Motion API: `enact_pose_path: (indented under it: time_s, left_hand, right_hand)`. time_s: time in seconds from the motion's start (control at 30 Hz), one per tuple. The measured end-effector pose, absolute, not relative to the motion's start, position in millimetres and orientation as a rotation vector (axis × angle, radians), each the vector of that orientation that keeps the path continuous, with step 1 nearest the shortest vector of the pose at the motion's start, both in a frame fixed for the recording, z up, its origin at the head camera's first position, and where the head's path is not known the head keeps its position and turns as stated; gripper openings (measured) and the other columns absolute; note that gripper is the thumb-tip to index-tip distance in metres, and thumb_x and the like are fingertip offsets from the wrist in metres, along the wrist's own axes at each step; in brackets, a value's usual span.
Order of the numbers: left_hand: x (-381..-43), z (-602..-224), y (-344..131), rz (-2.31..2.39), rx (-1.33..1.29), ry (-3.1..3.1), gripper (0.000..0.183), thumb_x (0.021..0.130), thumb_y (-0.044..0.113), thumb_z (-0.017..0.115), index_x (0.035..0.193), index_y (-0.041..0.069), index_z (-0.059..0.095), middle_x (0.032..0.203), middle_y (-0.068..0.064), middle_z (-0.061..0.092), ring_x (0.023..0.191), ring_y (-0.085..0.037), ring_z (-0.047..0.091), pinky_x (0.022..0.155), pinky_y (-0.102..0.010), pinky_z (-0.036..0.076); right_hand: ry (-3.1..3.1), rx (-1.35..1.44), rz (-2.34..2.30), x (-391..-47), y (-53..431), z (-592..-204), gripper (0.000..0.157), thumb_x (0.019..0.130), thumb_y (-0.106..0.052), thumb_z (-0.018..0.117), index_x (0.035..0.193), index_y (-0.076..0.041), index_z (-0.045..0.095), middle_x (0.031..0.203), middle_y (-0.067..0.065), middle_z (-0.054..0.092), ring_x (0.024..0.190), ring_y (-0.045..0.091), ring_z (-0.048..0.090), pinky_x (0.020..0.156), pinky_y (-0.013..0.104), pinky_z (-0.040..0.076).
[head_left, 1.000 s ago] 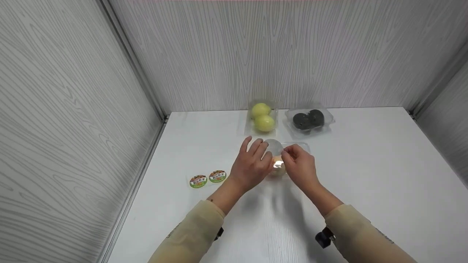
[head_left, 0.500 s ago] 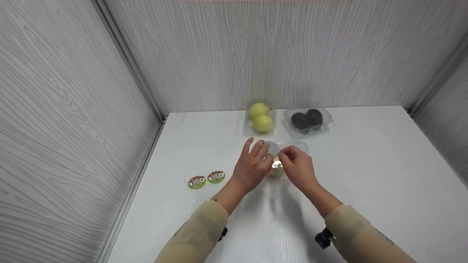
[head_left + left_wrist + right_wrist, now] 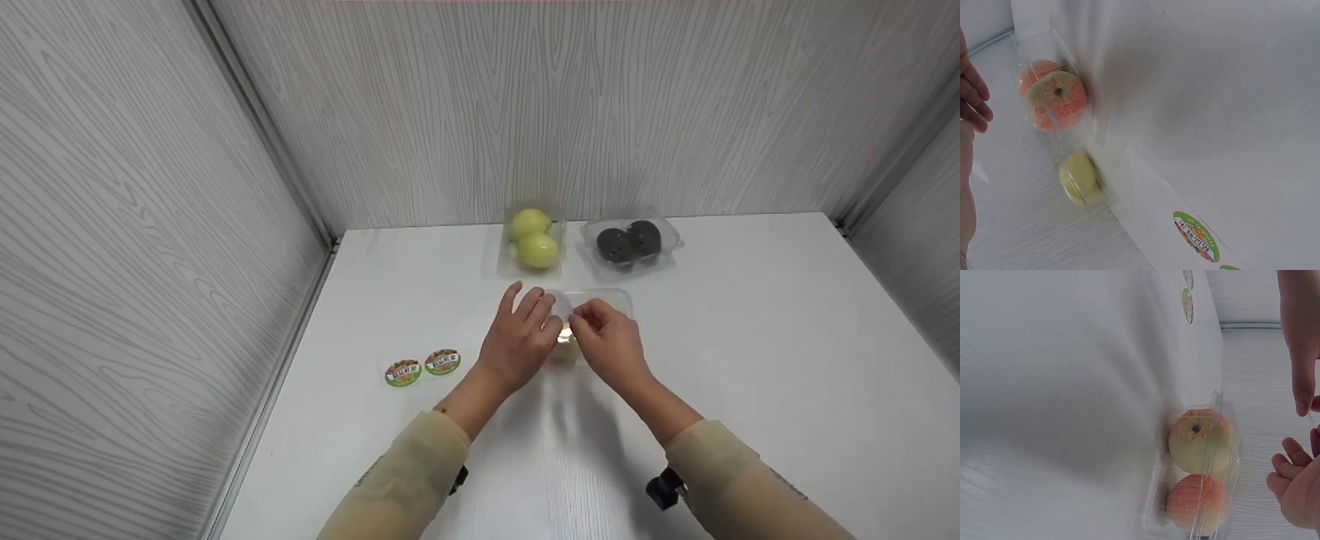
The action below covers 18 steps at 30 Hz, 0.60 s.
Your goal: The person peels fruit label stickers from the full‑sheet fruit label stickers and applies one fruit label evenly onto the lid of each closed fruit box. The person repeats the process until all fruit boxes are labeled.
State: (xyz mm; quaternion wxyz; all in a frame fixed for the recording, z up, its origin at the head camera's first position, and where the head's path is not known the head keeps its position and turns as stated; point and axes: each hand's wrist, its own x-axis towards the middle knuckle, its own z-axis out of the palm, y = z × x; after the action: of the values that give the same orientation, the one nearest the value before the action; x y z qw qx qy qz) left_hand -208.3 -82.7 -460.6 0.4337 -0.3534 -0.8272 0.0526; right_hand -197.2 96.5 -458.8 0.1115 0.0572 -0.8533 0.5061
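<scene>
A round, whitish, see-through disc, like a sticker point(image 3: 560, 306), hangs between the two hands. My left hand point(image 3: 517, 339) pinches its left side, with the little finger raised. The thumb and forefinger of my right hand point(image 3: 611, 337) pinch its right edge. Below the hands stands a clear plastic clamshell box point(image 3: 616, 298) with two red-and-yellow apples point(image 3: 1203, 441), mostly hidden by the hands in the head view. Both wrist views show the box shut and the hands raised above it, not touching it. What is printed on the disc cannot be told.
Behind stand a clear box with two yellow-green fruits point(image 3: 537, 250) and a clear box with two dark round fruits point(image 3: 628, 241). At left lies a clear sheet with two oval fruit labels point(image 3: 403, 373). Pale wood-grain walls point(image 3: 525, 112) close the back and sides.
The disc and both hands have shifted very slightly left in the head view, along with a small camera movement. Both hands keep their hold; the boxes and label sheet stay put.
</scene>
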Motion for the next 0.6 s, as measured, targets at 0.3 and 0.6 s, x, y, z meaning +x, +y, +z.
enact_pose_path:
  time_s: [0.3,0.6]
  left_hand:
    - [-207,-457,-86,0.06,-0.873,-2.062,0.012,0.096,0.008,0.069,0.084,0.009,0.07,0.115,-0.009,0.07,0.117,-0.028,0.063,0.11,-0.054,0.046]
    - [-205,-448,-91,-0.337,-0.657,-2.209,0.008,0.092,0.016,0.081,0.087,0.013,0.076,0.115,-0.006,0.071,0.117,-0.026,0.064,0.108,-0.05,0.047]
  right_hand:
    - [-2.498,0.224,1.406,-196,99,-462,0.011,0.101,-0.019,0.07,0.097,-0.009,0.074,0.082,0.0,0.071,0.07,0.015,0.058,0.064,0.029,0.047]
    - [-2.406,0.297,1.212,-196,108,-472,0.015,0.098,-0.017,0.073,0.107,-0.005,0.074,0.098,0.009,0.078,0.076,0.028,0.065,0.074,0.049,0.054]
